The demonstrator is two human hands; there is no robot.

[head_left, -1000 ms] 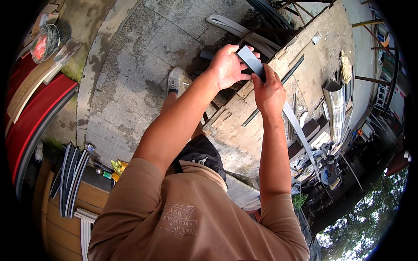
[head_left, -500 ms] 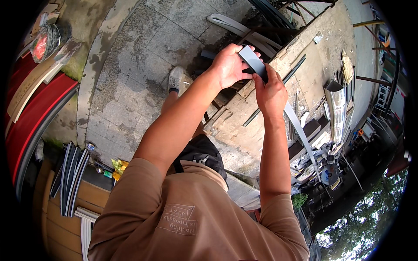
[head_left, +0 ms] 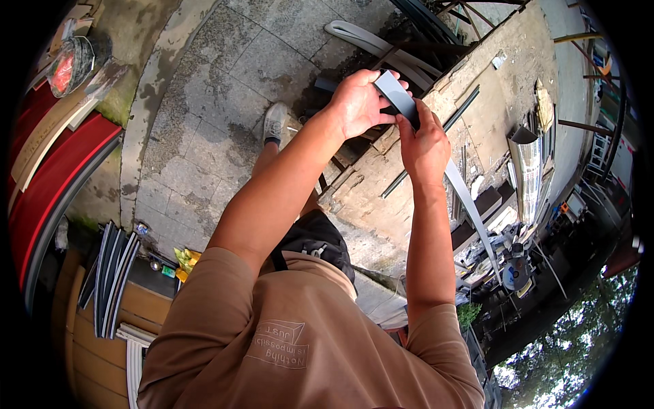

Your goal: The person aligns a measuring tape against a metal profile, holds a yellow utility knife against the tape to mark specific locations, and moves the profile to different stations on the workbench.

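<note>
Left hand (head_left: 359,103) curled around the far end of a grey block (head_left: 396,96), which sits between both hands, right hand (head_left: 424,144) pinching its near end, dark strip (head_left: 462,108) on the surface (head_left: 362,203) passing beneath the right hand.

Daylight falls on an open-air workshop yard, where a worn, debris-strewn work table (head_left: 487,123) stands at two o'clock beside stone paving (head_left: 204,88), jumbled gear (head_left: 518,266) sits between three and four, dark strips (head_left: 112,286) lie at eight, and tree leaves (head_left: 579,334) show at four.
</note>
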